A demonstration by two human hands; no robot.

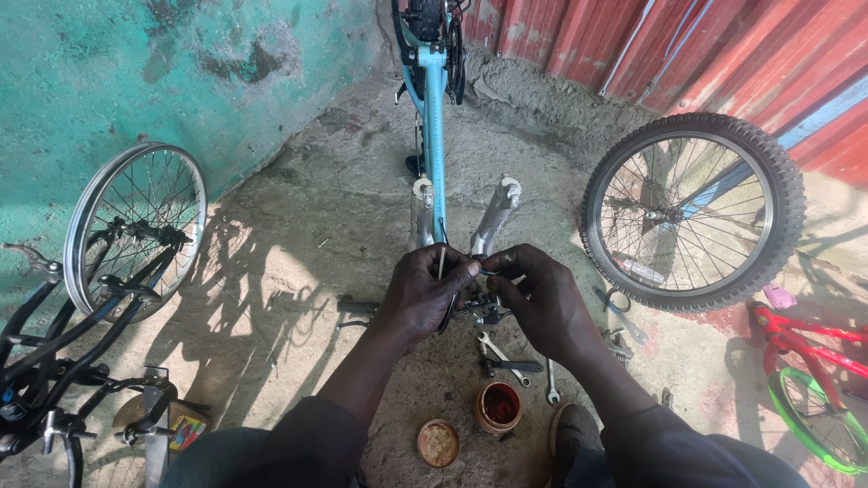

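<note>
Hard sunlight falls from the right, throwing crisp spoke and frame shadows across the concrete floor (298,271) on the left. The red corrugated wall (723,45) glows brightly. Wide-angle bending curves the edges; focus stays sharp throughout, without blur.

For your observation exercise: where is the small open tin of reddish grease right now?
In the head view, the open tin stands on the concrete ground low in the middle, under the right hand, with its round lid to its left and spanners just above.

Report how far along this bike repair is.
Done: the wheel is off the upturned blue bike, fork legs bare. In hand: left hand and right hand pinch a small dark part. Left: wheel unmounted, spanners and open grease tin lie out.
</note>
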